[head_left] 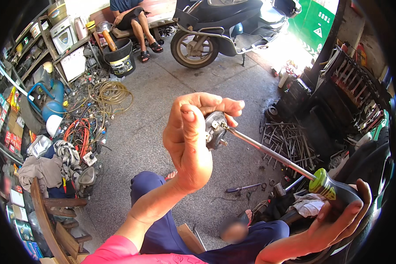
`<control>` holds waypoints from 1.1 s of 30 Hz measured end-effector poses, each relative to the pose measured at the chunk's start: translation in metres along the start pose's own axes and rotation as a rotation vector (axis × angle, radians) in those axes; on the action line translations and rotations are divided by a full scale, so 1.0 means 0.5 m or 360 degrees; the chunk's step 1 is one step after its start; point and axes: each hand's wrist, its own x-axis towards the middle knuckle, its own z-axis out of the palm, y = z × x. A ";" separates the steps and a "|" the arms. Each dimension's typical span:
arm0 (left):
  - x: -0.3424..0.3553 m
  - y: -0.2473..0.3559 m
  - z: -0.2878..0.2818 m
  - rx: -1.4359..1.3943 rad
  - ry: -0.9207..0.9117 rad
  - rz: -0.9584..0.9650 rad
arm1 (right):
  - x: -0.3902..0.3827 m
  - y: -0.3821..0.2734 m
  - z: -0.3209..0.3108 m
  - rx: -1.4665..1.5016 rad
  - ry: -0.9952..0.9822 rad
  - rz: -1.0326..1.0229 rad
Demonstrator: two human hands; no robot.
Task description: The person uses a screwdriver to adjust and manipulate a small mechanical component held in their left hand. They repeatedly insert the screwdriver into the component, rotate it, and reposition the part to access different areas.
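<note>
Raised in front of me, my left hand (pixel 187 143) curls its fingers round a small, round, dark part (pixel 213 137) with metal terminals and screws on its face; I cannot make out its exact kind. A long screwdriver (pixel 277 156) slants from this part down to the right. Its shaft's tip meets a screw near the part's upper edge. The black and lime-green handle (pixel 334 189) lies against the palm and thumb of my right hand (pixel 339 220), whose fingers stretch along the handle's far side.
Loose tools (pixel 286 141) lie in a heap at right, below a rack of wrenches (pixel 352 81). Another screwdriver (pixel 243 188) is on the floor. Coiled hose (pixel 112 94), red cable (pixel 77 136) and clutter fill the left. A scooter (pixel 224 35) stands ahead, near a seated person (pixel 130 17).
</note>
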 end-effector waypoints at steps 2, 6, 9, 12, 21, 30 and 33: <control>-0.006 -0.001 0.005 -0.0106 -0.0054 -0.0011 | -0.001 -0.009 0.011 -0.0007 0.0156 0.0036; -0.009 0.002 0.011 -0.0169 0.0011 -0.0133 | -0.003 -0.002 0.010 0.0063 0.0206 0.0078; -0.004 0.001 0.007 -0.0246 0.0030 -0.0202 | -0.007 -0.005 0.013 0.0123 0.0131 0.0091; -0.004 -0.006 0.002 -0.0346 -0.0024 -0.0238 | -0.008 -0.009 0.018 0.0098 0.0125 0.0058; -0.008 -0.005 0.009 -0.0536 -0.0030 -0.0390 | -0.007 0.012 0.014 0.0286 -0.0004 -0.0001; -0.020 0.003 0.026 -0.0741 -0.0075 -0.0814 | -0.013 -0.001 0.013 0.0256 -0.0110 -0.0037; -0.012 -0.004 0.021 -0.1117 0.0034 -0.1352 | -0.012 0.007 0.014 0.0222 -0.0080 -0.0064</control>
